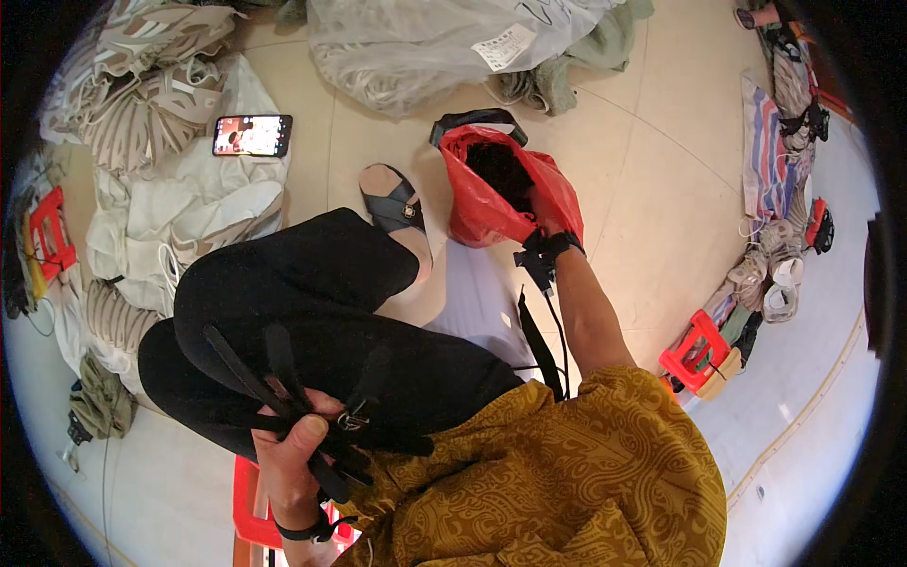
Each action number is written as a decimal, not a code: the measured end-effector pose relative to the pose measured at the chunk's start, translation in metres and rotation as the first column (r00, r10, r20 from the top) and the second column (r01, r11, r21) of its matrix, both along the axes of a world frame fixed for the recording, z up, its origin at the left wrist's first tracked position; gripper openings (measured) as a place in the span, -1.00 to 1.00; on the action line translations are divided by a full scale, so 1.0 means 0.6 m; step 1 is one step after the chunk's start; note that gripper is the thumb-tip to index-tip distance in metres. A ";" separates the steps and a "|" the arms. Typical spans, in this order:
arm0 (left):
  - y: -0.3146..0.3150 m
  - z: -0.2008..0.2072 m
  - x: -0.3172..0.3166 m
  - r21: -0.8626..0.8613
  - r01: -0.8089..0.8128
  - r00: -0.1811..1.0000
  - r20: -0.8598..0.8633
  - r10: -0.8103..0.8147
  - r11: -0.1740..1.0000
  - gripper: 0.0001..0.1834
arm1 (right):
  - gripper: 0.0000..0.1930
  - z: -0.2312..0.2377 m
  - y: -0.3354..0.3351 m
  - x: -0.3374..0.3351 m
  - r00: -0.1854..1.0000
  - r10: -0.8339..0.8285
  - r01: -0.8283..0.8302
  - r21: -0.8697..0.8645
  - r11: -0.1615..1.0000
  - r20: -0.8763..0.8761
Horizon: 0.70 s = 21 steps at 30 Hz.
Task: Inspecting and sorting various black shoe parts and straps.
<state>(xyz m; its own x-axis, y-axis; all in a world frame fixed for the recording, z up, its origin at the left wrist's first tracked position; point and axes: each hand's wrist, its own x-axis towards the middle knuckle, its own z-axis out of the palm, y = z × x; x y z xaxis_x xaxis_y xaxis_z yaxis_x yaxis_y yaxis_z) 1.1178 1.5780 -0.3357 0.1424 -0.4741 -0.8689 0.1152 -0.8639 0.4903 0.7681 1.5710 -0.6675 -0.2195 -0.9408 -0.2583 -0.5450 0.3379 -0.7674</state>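
My left hand (289, 455) is closed around a bundle of flat black straps (281, 352) above my lap. The straps fan out in several directions, and a small metal buckle (353, 417) shows among them. My right hand (554, 214) reaches into a red plastic bag (472, 215) standing on the floor; its fingers are hidden inside. Dark black material (501, 172) fills the bag's mouth. Each wrist wears a black band, and a cable runs down from a small black device (537, 262) at the right wrist.
A lit phone (251, 136) lies on white cloth at left, beside piled beige shoe uppers (156, 104). A large translucent bag (406, 57) sits ahead. My sandalled foot (397, 213) is near the red bag. At right are a red stool (697, 354) and a striped bag (763, 156).
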 end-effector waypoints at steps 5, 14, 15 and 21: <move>-0.005 0.003 -0.005 0.010 -0.020 1.000 0.014 0.020 1.000 -0.72 | -0.79 -0.022 -0.024 0.020 0.998 -0.003 0.002 0.016 1.000 0.055; -0.007 0.007 0.000 0.003 -0.024 1.000 -0.012 0.024 1.000 -0.72 | -0.79 -0.042 -0.043 0.050 0.990 -0.004 -0.003 0.053 0.999 0.140; -0.006 0.007 0.001 0.013 -0.032 0.999 -0.013 0.032 0.999 -0.72 | -0.79 -0.045 -0.050 0.051 0.989 -0.005 -0.003 0.056 0.998 0.147; 0.000 0.005 0.010 -0.017 -0.008 1.000 -0.030 0.007 1.000 -0.72 | -0.80 -0.035 -0.071 0.038 0.984 -0.001 -0.009 0.054 0.998 0.176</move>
